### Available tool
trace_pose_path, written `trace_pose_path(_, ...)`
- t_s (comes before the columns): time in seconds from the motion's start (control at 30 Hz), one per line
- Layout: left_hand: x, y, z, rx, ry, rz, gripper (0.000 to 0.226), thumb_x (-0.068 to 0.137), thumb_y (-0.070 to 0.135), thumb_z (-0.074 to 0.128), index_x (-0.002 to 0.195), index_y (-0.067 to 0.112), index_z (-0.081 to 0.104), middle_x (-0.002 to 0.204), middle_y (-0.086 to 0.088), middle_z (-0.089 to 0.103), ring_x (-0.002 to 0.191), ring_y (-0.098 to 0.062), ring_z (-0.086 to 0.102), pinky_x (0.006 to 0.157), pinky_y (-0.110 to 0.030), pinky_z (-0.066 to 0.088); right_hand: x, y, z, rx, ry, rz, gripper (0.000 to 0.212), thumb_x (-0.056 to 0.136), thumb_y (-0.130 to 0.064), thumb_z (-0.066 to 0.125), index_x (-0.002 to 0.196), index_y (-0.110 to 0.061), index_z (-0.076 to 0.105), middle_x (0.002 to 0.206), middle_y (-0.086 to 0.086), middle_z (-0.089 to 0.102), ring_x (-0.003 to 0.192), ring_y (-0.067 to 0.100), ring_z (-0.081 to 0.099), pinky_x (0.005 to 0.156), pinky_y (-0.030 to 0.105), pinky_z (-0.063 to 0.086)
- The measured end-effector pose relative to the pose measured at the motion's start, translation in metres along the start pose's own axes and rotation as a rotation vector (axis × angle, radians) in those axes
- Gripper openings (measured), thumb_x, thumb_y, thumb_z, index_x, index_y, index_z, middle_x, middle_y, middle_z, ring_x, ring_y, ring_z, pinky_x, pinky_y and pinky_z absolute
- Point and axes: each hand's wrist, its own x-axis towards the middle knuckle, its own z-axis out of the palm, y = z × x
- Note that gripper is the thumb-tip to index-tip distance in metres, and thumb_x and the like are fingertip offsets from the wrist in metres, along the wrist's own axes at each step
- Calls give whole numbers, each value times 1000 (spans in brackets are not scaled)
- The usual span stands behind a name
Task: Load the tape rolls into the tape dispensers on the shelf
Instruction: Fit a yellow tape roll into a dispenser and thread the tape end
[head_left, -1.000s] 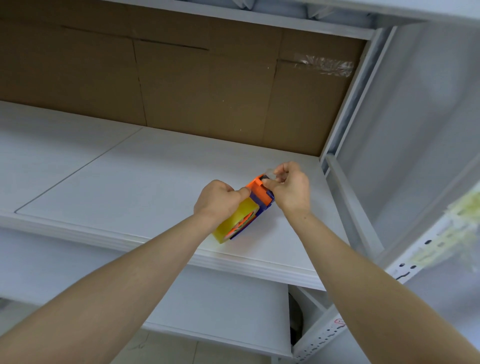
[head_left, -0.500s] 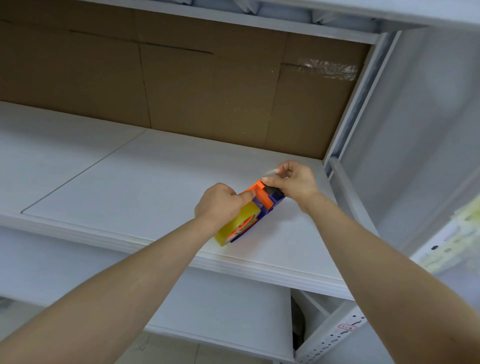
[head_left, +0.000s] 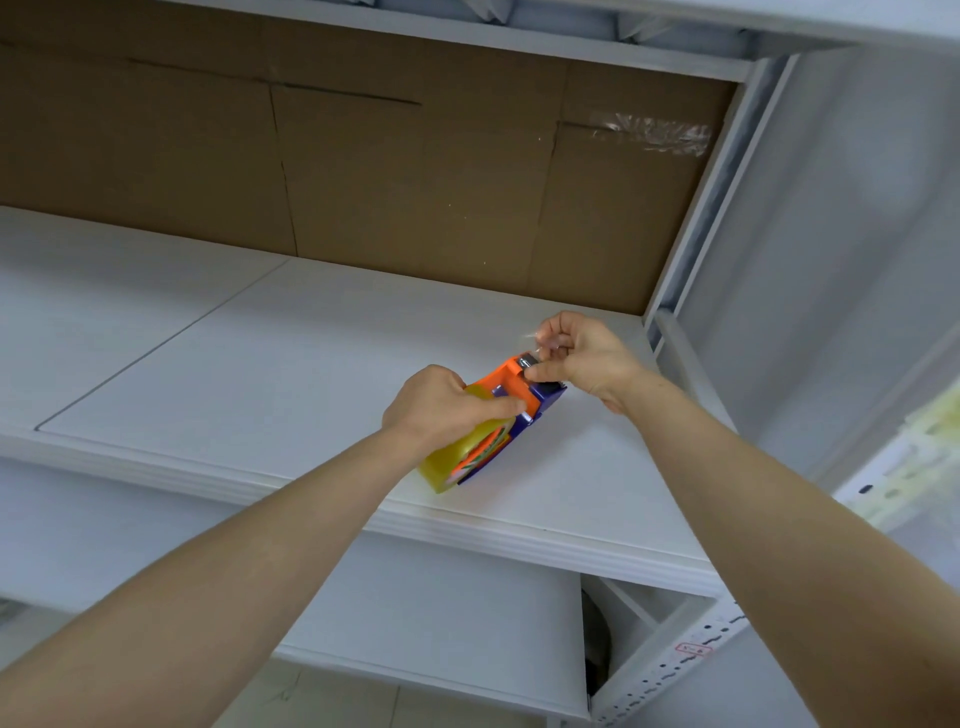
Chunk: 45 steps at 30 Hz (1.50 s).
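Right hand (head_left: 582, 353) lifted slightly, pinching tape end (head_left: 531, 338) | left hand (head_left: 441, 405) gripping tape roll (head_left: 452, 460) in dispenser (head_left: 519, 387); over shelf (head_left: 260, 364)

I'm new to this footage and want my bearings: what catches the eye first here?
The orange and purple tape dispenser, holding a yellowish tape roll, stands out against the white shelf at centre. The left hand grips it while the right hand pinches the clear tape end at its front. Brown cardboard lines the back.
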Motion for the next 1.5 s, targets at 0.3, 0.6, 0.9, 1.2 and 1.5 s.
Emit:
trace_pose_path(0.3, 0, 1, 0, -63, -37, -48, 48, 62, 50, 76, 84, 8, 69, 88, -9, 73, 79, -22, 69, 80, -39, 56, -3, 3, -3, 27, -85, 10, 34, 78, 5, 68, 96, -13, 46, 82, -3, 49, 76, 8, 49, 58, 14, 51)
trace_pose_path(0.6, 2, -3, -6, -127, -79, -78, 37, 63, 48, 76, 77, 17, 62, 87, -5, 71, 79, -20, 67, 77, -34, 56, -4, 7, 11, -253, 74, -218, 34, 76, -11, 75, 91, -15, 45, 89, 1, 54, 84, 13, 49, 63, 16, 42)
trace_pose_path(0.9, -1, 1, -2, -187, -41, -108, 43, 60, 45, 79, 78, 8, 68, 86, -11, 74, 79, -25, 71, 80, -40, 57, 0, 3, 6, -148, 30, 110, 44, 74, -6, 76, 106, -10, 47, 88, -1, 51, 95, 20, 52, 80, 35, 52)
trace_pose_path(1.2, 0, 2, -1, -198, -15, -116, 42, 60, 47, 78, 78, 10, 67, 83, -8, 73, 76, -23, 70, 81, -39, 58, -6, -4, -6, -32, -4, 265, 53, 77, 0, 71, 125, -3, 48, 112, 7, 51, 108, 23, 51, 87, 37, 54)
trace_pose_path(1.5, -2, 1, 0, -135, 2, -87, 44, 65, 49, 75, 79, 9, 66, 89, -12, 73, 81, -25, 69, 80, -39, 56, -2, -4, 5, -94, 140, 215, 17, 81, -20, 63, 82, -3, 60, 83, 9, 62, 87, 21, 57, 72, 29, 45)
